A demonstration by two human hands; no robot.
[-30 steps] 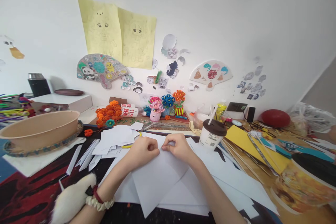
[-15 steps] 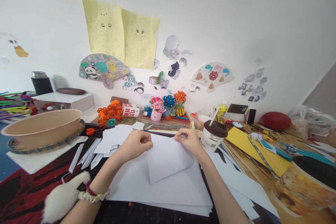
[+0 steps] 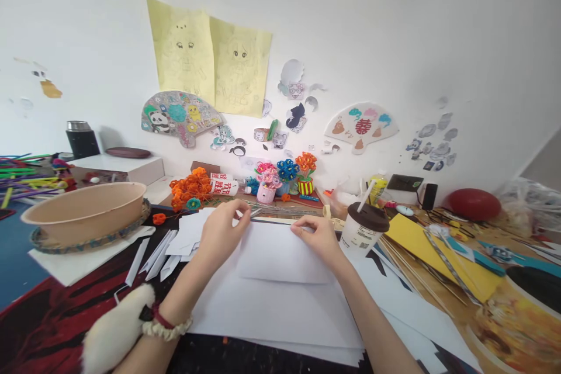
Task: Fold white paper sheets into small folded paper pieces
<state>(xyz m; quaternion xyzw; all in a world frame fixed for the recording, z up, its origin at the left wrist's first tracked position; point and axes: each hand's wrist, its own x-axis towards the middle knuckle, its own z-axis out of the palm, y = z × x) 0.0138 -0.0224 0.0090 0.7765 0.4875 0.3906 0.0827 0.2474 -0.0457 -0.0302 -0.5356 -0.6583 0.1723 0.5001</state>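
A small sheet of white paper lies over a stack of larger white sheets in front of me. My left hand pinches its far left corner between thumb and forefinger. At the far right corner, my right hand has thumb and fingers closed on the same sheet. The sheet's near edge runs almost level across the stack. A scrunchie and a dark red band circle my left wrist, with a white fluffy piece beside it.
Folded paper strips and cut white pieces lie left of the stack, near a beige basin. A lidded drink cup with a straw stands close to my right hand. Yellow card and thin sticks lie farther right.
The small sheet has turned from a slant to nearly square with the stack. My left hand has lifted and tilted slightly at its corner. The whole view has shifted a little.
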